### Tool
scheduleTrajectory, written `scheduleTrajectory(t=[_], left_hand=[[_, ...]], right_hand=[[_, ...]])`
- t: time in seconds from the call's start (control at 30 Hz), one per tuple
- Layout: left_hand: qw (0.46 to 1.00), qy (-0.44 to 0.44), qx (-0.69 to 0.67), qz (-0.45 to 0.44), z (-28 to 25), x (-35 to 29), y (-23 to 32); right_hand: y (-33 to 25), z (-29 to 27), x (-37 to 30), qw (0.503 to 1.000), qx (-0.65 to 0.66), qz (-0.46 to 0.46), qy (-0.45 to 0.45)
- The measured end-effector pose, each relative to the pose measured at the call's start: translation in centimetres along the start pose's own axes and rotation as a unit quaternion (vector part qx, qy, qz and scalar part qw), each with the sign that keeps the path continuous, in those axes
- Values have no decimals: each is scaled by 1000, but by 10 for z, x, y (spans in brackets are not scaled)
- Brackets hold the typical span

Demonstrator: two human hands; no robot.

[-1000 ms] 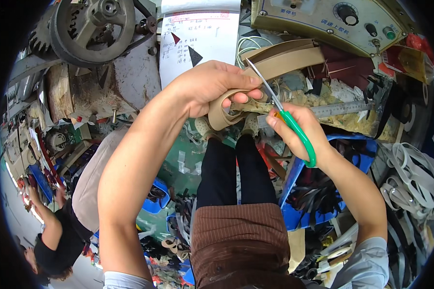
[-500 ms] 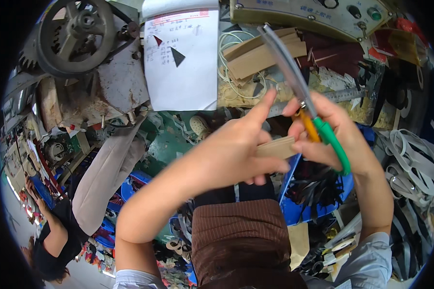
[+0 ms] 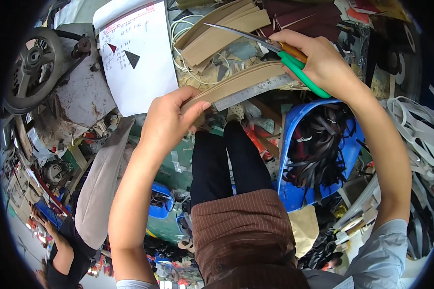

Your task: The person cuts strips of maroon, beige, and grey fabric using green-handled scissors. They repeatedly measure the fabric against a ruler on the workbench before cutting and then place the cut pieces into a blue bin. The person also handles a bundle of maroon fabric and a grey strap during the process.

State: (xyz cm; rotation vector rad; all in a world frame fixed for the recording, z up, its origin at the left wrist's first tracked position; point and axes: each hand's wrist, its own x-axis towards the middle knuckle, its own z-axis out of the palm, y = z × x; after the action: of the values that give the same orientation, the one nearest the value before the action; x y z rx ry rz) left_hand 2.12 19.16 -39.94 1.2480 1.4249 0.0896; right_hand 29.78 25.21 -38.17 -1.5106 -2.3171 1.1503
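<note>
My left hand (image 3: 171, 120) pinches one end of a long tan strip (image 3: 241, 81), stretched out towards the right along a metal ruler (image 3: 253, 92). My right hand (image 3: 323, 62) grips scissors with green and orange handles (image 3: 294, 62); their blades (image 3: 236, 33) point left above the strip. The right hand is also at the strip's far end. A stack of similar tan strips (image 3: 222, 29) lies on the bench beyond. My legs in dark trousers (image 3: 226, 159) show below.
A white paper sheet with dark triangles (image 3: 137, 53) lies at upper left beside a grey machine with a flywheel (image 3: 33, 62). A blue bin of dark straps (image 3: 318, 149) stands at right. White straps (image 3: 419, 130) pile at far right. Another person (image 3: 62, 250) crouches at lower left.
The strip has gone from bunched between my hands to stretched out flat along the ruler. My right hand with the scissors has moved up and right; my left hand has moved down and left.
</note>
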Motion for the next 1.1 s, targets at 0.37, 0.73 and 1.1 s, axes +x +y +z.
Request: scheduleTrajectory(t=[0.37, 0.73, 1.1], left_hand=[[998, 58, -17, 13, 8, -2, -10], [992, 97, 19, 77, 12, -1, -18], [990, 139, 17, 22, 21, -5, -9]], right_hand=[[9, 8, -1, 999, 12, -45, 22], [5, 7, -3, 1000, 10, -15, 21], [0, 9, -4, 1000, 0, -17, 24]])
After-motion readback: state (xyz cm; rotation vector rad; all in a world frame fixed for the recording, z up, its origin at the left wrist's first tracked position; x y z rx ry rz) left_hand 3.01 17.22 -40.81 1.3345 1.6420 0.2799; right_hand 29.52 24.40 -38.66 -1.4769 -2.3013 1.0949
